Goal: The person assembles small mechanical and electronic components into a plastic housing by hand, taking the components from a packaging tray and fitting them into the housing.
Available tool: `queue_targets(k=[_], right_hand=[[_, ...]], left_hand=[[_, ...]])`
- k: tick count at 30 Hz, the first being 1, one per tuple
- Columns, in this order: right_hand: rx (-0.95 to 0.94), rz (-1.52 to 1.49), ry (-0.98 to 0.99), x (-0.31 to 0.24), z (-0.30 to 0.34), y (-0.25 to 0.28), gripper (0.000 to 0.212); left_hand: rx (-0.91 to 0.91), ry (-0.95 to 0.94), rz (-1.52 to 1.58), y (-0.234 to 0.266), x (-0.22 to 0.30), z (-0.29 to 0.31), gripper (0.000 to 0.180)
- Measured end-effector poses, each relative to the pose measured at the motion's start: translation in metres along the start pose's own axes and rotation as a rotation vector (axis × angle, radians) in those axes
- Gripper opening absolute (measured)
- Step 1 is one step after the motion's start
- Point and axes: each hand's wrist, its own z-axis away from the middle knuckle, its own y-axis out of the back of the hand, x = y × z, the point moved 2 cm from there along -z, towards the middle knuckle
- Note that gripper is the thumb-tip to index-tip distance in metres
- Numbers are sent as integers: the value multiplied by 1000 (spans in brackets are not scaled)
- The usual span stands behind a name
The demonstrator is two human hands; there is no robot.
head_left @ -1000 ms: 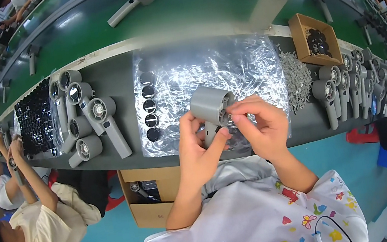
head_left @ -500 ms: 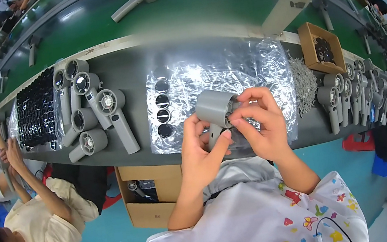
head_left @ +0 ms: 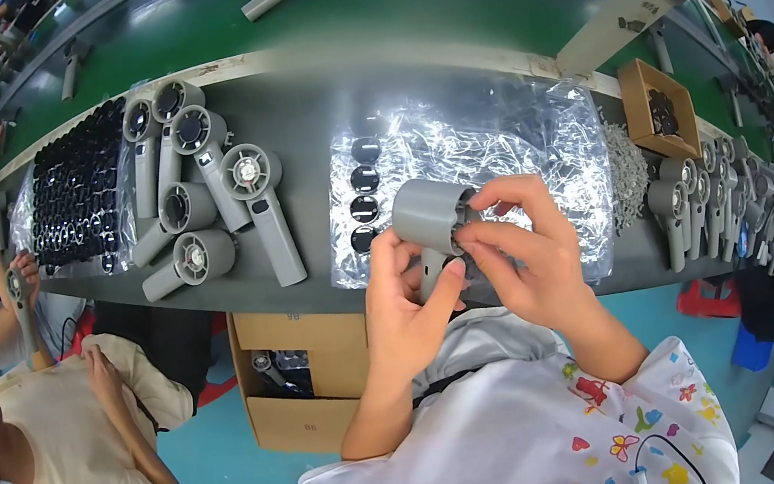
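My left hand (head_left: 407, 305) is closed around the neck of a grey handheld fan (head_left: 433, 212), its round head tilted on its side above the plastic-covered table. Right at the head's open end, my right hand (head_left: 532, 249) has thumb and fingers drawn together against the rim. Whatever small piece those fingers may pinch is hidden. Beyond the fan, a clear plastic sheet (head_left: 482, 141) covers the work surface. Several round black discs (head_left: 364, 209) lie in a column along its left side.
More grey fans (head_left: 271, 225) lie to the left beside a sheet of black discs (head_left: 81, 194). On the right are a pile of small grey pieces (head_left: 627, 173), a cardboard box (head_left: 659, 103) and standing fans (head_left: 671, 212). A carton (head_left: 309, 421) stands below; a co-worker (head_left: 85, 442) sits at left.
My view has turned slightly, so the table things sit farther right in the picture. Both my hands keep their hold at the fan. The left co-worker has lowered one hand and now lifts a fan.
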Motion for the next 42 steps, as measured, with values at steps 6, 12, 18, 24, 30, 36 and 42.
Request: queue_targets(k=[6, 12, 18, 24, 30, 36, 42], right_hand=[[-177, -26, 78, -15, -6, -13, 37], [-316, -280, 29, -26, -13, -28, 55], [-229, -129, -3, -3, -25, -59, 34], [-285, 101, 70, 3, -26, -93, 14], [-296, -202, -119, 13, -28, -90, 10], [-119, -877, -562, 42, -32, -68, 19], [-210, -1517, -818, 60, -19, -28, 24]], left_hand=[[77, -38, 57, 17, 4, 9, 52], [158, -94, 282, 38, 5, 23, 44], [409, -211, 410, 66, 3, 24, 35], [341, -183, 489, 66, -6, 24, 34], [296, -163, 368, 61, -1, 22, 31], [357, -170, 331, 55, -6, 28, 36], [320, -183, 370, 49, -16, 51, 44]])
